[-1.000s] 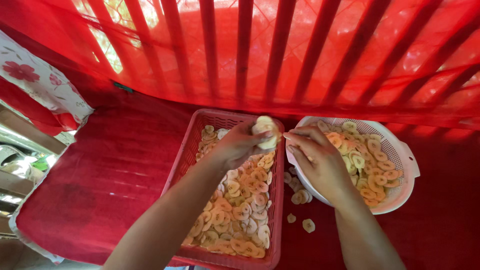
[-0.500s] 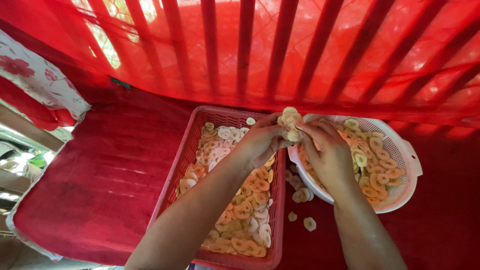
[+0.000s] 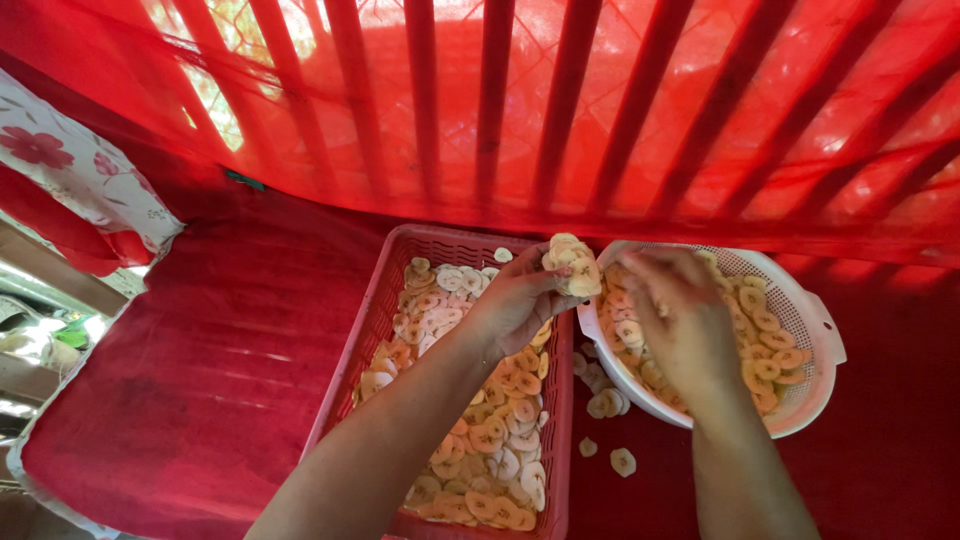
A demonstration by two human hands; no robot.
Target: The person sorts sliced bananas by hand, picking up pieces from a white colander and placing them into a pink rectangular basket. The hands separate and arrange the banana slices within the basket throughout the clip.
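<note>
Head view: left hand (image 3: 515,305) grips stack of banana slices (image 3: 572,265); right hand (image 3: 680,315), curled over white colander (image 3: 815,330), lies at three o'clock, fingers hidden; pink tray (image 3: 385,310) below.

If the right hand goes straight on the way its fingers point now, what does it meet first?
Probably the stack of slices in the left hand: the right hand points left over the white colander; depth is uncertain.

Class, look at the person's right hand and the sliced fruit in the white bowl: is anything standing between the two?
Nothing visible does. The right hand is already down over the slices inside the white colander bowl. The left hand holds its own clump of slices off to the side, above the tray's edge.
</note>
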